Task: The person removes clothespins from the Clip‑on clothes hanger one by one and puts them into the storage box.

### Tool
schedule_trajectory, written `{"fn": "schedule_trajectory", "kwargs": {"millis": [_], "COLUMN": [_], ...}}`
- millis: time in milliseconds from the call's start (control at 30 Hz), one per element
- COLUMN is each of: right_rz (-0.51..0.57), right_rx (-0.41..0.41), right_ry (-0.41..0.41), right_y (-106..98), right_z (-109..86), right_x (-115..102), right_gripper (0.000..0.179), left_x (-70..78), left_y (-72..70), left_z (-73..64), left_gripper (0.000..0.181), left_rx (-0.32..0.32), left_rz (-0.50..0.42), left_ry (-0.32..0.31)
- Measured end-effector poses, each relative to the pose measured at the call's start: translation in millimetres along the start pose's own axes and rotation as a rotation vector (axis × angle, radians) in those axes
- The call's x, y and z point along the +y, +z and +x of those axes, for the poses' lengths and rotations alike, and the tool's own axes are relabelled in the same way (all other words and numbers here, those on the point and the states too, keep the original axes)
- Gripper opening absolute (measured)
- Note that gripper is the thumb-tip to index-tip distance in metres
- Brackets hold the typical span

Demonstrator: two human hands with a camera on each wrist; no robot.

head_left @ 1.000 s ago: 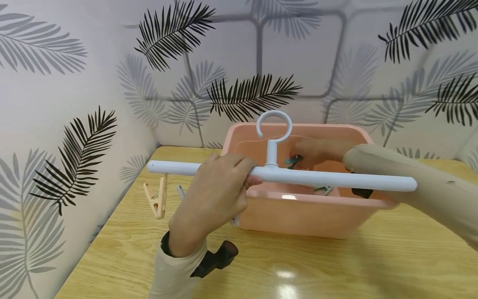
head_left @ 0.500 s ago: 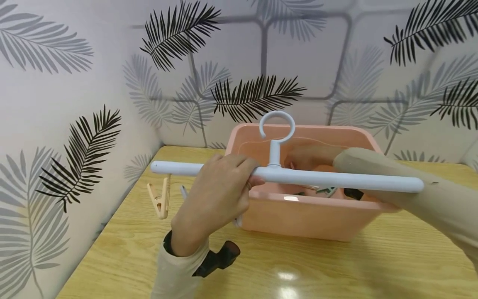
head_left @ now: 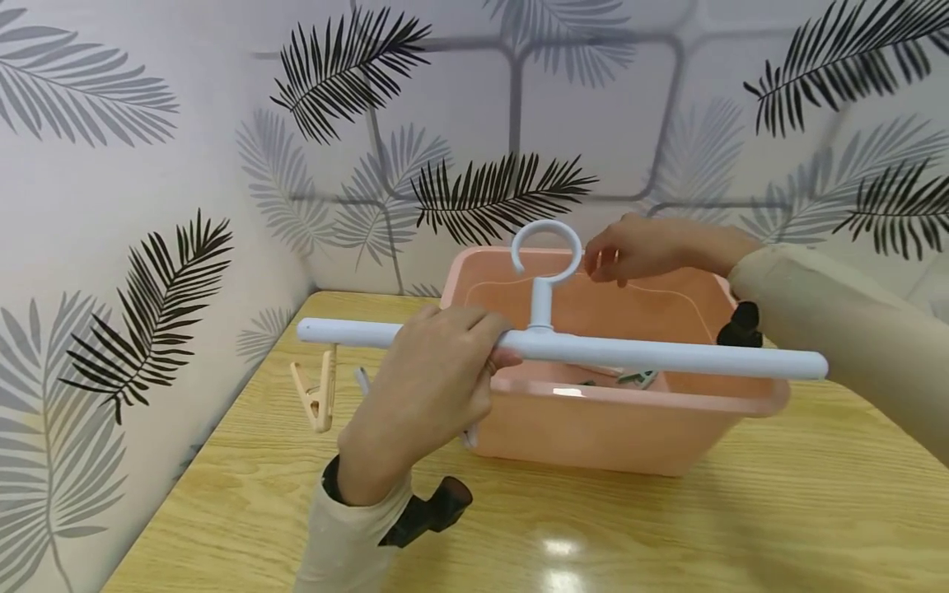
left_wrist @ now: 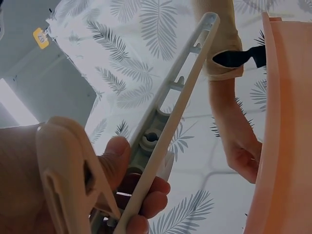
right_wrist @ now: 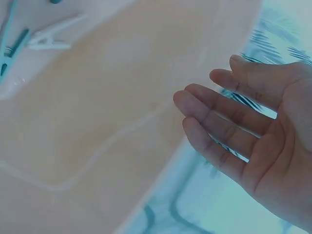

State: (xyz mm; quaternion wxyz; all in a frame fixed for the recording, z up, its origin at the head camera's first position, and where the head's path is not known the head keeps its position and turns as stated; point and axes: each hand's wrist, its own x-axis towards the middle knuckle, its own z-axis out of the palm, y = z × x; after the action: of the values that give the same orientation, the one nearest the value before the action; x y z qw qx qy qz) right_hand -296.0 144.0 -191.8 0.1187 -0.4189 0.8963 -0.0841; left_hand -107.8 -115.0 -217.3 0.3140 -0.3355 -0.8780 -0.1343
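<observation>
Holds hanger [head_left: 645, 354] in left hand [head_left: 426, 387], in front of basin [head_left: 593, 432]. Seen from head, set with long axis from left to right, almost parallel to front rim of basin and reaching beyond its left side. Grips the bar left of hook [head_left: 542, 305], with left fingers curled closely around it.

Has right hand [head_left: 641, 245] at the back rim of basin, behind and to the right of hook. Shows in right wrist view fingers [right_wrist: 219, 124] relaxed and well open, only slightly bent, gripping nothing. Cannot tell surely whether touching the rim or only near it.

Down inside basin, lower than right fingers and more toward its front: green clip [right_wrist: 18, 45] and white clip [right_wrist: 44, 40], lying beside each other. To judge by this, nearer to both with right hand than with left, and well apart from them still.

To the left of basin, over desk [head_left: 237, 511]: beige clip [head_left: 324, 395], apparently fixed under the left end of bar, nearer to left hand.
</observation>
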Motion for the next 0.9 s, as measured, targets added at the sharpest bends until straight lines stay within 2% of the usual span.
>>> {"fn": "schedule_trajectory", "kwargs": {"millis": [133,267,433,667,900], "right_rz": [-0.017,-0.044,-0.105,-0.142,-0.177], "right_rx": [0.096,0.198,0.242,0.303,0.369], "right_ry": [-0.004,-0.05,-0.085,-0.082,-0.106], "right_y": [-15.7,-24.2,-29.3,-19.2,-6.2], "right_z": [-18.8,-36.3,-57.8,-87.9,-104.1], "right_x": [-7.4,-14.1,-26.4,-51.4,-74.9], "right_gripper": [0.009,0.006,0.008,0.013,0.012], "left_x": [0.8,1.3,1.9,5.4,9.7], "left_y": [1.7,4.0,8.4,17.2,21.3], "left_z": [2.1,3.2,3.6,7.5,11.5], "left_gripper": [0.013,0.013,0.016,0.021,0.018], "left_rx": [-0.018,-0.029,-0.029,-0.03,-0.064], "left_rz": [0.001,-0.001,0.011,0.003,-0.001], "left_ry": [-0.007,-0.013,-0.011,-0.001,-0.006]}}
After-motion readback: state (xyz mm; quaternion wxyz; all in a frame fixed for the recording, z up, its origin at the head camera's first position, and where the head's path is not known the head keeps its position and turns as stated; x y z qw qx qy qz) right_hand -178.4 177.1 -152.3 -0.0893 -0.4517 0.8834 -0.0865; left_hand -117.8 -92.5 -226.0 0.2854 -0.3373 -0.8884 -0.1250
